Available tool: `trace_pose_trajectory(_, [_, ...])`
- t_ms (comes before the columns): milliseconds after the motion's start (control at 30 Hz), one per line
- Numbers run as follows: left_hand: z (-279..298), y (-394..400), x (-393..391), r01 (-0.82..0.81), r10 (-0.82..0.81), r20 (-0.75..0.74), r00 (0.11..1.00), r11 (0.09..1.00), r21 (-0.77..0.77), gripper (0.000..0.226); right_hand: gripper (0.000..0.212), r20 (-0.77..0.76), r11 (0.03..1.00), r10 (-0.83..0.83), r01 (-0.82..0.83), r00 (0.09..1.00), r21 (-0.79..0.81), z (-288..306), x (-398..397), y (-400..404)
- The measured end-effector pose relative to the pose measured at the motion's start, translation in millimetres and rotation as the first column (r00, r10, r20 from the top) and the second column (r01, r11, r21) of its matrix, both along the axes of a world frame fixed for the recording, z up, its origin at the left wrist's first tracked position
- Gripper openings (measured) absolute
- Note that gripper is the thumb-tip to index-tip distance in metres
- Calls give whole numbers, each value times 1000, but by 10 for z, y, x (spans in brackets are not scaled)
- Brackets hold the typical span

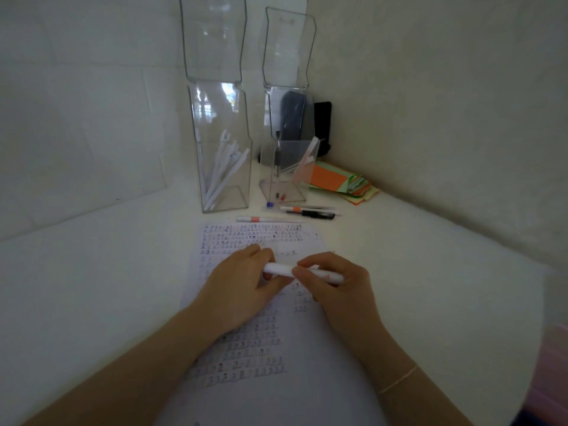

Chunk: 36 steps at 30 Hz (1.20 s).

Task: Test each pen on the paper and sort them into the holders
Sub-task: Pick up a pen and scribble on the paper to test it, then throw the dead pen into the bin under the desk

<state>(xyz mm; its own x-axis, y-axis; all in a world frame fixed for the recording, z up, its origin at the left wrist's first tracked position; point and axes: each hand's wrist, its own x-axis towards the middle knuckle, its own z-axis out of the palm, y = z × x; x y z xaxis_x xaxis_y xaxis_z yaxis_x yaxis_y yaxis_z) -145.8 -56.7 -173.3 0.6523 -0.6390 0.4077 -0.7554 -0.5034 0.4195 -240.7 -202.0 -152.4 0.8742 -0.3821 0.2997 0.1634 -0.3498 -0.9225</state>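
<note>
Held pen: a white pen (302,273) lies level above the paper (258,333), gripped at both ends.
Left hand: the left hand (238,282) has its fingers curled round the pen's left end.
Right hand: the right hand (336,285) pinches the pen's middle with thumb and fingers, the right end poking out past the knuckles.
Paper: white sheet on the table (92,287), covered in rows of small pen marks.
Loose pens: an orange-banded white pen (261,219) at the sheet's far edge; beyond it a black pen (312,214), another orange-banded pen (302,209) and a blue-capped pen (270,204).
Left holder: tall clear holder (222,149) containing several white pens.
Right holder: shorter clear holder (285,173) with a few pens, one dark.
Background: a stack of coloured paper slips (344,184) in the corner, right of the holders.
</note>
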Motion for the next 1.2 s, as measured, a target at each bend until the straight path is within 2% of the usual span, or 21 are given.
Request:
trace_pose_trajectory(67, [-5, 0, 7, 3, -3, -10, 1000, 1000, 6, 31, 3, -4, 1000, 7, -7, 1000, 12, -3, 5, 4])
trace_pose_trajectory(233, [4, -14, 23, -1, 1, 1, 1000, 1000, -25, 42, 13, 21, 1000, -25, 25, 999, 2, 7, -2, 20])
trace_pose_trajectory(367, [117, -13, -26, 9, -7, 85, 996, 1000, -22, 31, 3, 33, 998, -61, 59, 998, 32, 35, -54, 18])
trace_pose_trajectory(467, [205, -49, -87, 0, -3, 141, 990, 1000, 23, 34, 8, -31, 997, 40, -38, 999, 61, 198, -146, -130])
trace_pose_trajectory(533, [261, -127, -155, -23, 18, 98, 995, 998, 56, 26, 14, -78, 991, 129, -124, 989, 58, 338, -248, -326])
trace_pose_trajectory(567, [278, -186, -190, -36, 33, 49, 998, 996, 77, 27, 15, -89, 993, 118, -117, 989, 15, 409, -325, -446])
trace_pose_trajectory(633, [338, -350, -277, -49, 55, -44, 998, 992, 118, 48, 9, -54, 995, -30, 25, 998, -98, 534, -525, -738])
trace_pose_trajectory(700, [413, -592, -406, -19, 29, -77, 997, 991, 135, 54, 8, 55, 946, -283, 288, 958, -149, 574, -806, -1097])
trace_pose_trajectory(767, [457, -901, -607, 68, -63, -35, 997, 982, 176, 42, 10, 180, 792, -558, 585, 810, -177, 533, -1169, -1456])
trace_pose_trajectory(833, [443, -1234, -851, 193, -190, -33, 981, 964, 181, 30, 12, 231, 594, -739, 774, 633, -220, 383, -1576, -1764])
trace_pose_trajectory(900, [381, -1561, -1096, 306, -307, -24, 951, 934, 182, 35, 12, 161, 504, -816, 820, 555, -271, 145, -1954, -1977])
trace_pose_trajectory(1000, [292, -1982, -1402, 387, -394, 16, 919, 909, 155, 40, 13, -20, 449, -876, 802, 481, -393, -320, -2407, -2188])
trace_pose_trajectory(1100, [216, -2261, -1598, 405, -417, 38, 908, 898, 174, 38, 16, -264, 531, -848, 735, 460, -422, -819, -2717, -2253])
trace_pose_trajectory(1200, [106, -2386, -1689, 353, -380, 101, 920, 912, 209, 38, 12, -589, 695, -688, 618, 424, -367, -1311, -2875, -2285])
